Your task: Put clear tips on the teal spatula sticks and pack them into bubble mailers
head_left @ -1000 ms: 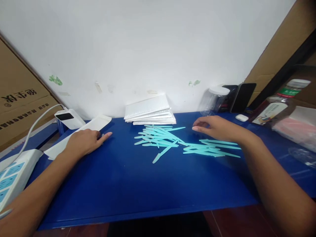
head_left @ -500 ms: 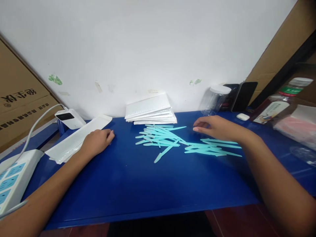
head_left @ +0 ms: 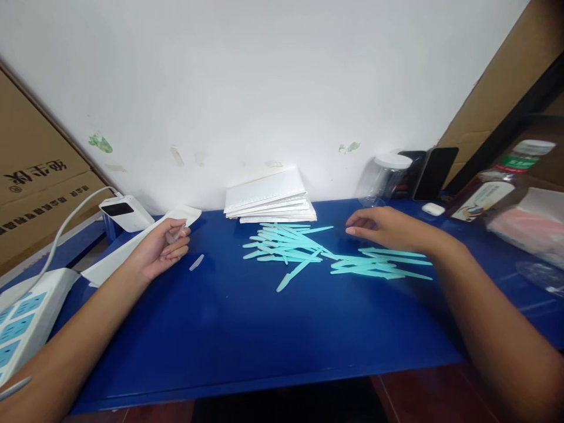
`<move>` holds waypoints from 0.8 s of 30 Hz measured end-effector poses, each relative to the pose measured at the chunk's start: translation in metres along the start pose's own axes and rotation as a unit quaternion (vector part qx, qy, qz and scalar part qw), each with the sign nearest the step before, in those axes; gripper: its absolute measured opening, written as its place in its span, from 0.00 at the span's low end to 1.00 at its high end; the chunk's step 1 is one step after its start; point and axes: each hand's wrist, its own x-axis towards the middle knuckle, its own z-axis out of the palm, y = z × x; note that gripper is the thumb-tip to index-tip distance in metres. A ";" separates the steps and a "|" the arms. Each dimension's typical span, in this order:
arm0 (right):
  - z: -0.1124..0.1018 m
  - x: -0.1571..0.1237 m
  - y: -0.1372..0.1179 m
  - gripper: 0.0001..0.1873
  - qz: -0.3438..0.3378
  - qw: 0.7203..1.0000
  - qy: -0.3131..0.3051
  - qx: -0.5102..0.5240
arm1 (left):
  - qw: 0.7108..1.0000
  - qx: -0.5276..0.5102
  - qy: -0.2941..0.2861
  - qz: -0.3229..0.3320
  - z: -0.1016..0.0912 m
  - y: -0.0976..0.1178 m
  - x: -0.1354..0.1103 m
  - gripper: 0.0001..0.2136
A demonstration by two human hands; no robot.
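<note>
Turquoise slim tools (head_left: 286,244) lie in a loose heap on the blue table (head_left: 247,329). The left hand (head_left: 161,249) curls its fingers around a pale translucent bit (head_left: 174,234), partly hidden, near a small cap-like piece (head_left: 196,262); the right hand (head_left: 383,228), fingers slightly bent and released, is near the tools.

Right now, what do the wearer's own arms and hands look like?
Left hand and right hand: ungloved, no rings or watch visible. Left forearm and right forearm: bare, no sleeves in view. A thin pale strand shows over the left forearm; unclear what.
</note>
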 end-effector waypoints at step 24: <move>-0.020 -0.015 0.013 0.29 0.064 0.992 -0.109 -0.013 | 0.867 0.480 -0.116 0.064 -0.025 0.001 -0.010 0.27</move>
